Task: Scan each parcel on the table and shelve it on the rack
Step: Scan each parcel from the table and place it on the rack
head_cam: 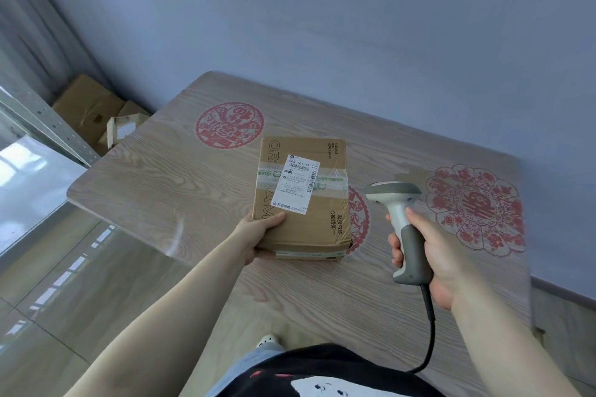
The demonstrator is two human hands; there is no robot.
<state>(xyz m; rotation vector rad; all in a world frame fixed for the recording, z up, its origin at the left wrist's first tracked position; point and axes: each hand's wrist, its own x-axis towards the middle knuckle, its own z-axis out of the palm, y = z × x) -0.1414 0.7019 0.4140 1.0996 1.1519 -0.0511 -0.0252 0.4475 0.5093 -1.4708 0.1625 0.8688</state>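
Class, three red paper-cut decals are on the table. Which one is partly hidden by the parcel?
The middle decal, between parcel and scanner: only its right part shows. The round one and the flower-shaped one are uncovered.

Brown parcel [303,200] (white label), grey-white scanner [401,226], red-patterned woodgrain table [154,177].

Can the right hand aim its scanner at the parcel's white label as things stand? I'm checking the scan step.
Probably yes: the white shipping label faces up on the brown cardboard parcel, uncovered, and the right hand holds the grey handheld scanner beside it.
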